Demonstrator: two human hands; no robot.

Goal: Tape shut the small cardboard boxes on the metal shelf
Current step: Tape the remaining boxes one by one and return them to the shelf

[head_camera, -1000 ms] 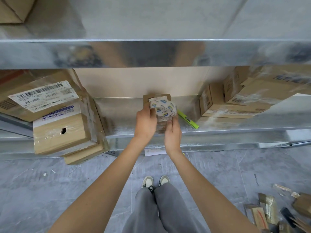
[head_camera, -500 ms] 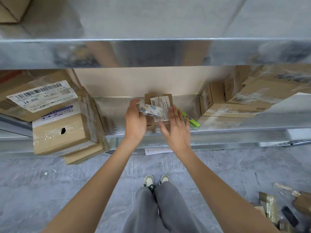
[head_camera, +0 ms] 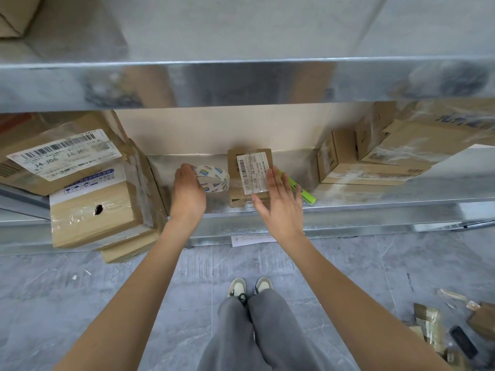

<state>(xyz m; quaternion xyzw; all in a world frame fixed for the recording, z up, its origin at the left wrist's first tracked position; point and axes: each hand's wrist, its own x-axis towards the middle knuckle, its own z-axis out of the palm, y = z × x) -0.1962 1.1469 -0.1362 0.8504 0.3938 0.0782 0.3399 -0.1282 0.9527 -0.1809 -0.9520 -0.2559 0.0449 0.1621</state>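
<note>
A small cardboard box (head_camera: 247, 162) with a white barcode label and clear tape over its top stands at the middle of the metal shelf (head_camera: 348, 207). My right hand (head_camera: 280, 202) lies flat with spread fingers against the box's right front side. Just left of the box, my left hand (head_camera: 188, 187) grips a roll of clear tape (head_camera: 214, 179) with blue and white printing on its core, held low over the shelf.
A green highlighter (head_camera: 301, 190) lies on the shelf right of the box. Stacked taped boxes (head_camera: 88, 188) fill the shelf's left end, and more boxes (head_camera: 375, 156) sit at the right. An upper shelf edge (head_camera: 241, 81) overhangs. Cardboard scraps (head_camera: 439, 330) litter the floor.
The tape roll has moved off the box top to its left, carried by my left hand. My right hand has opened and now rests flat on the box.
</note>
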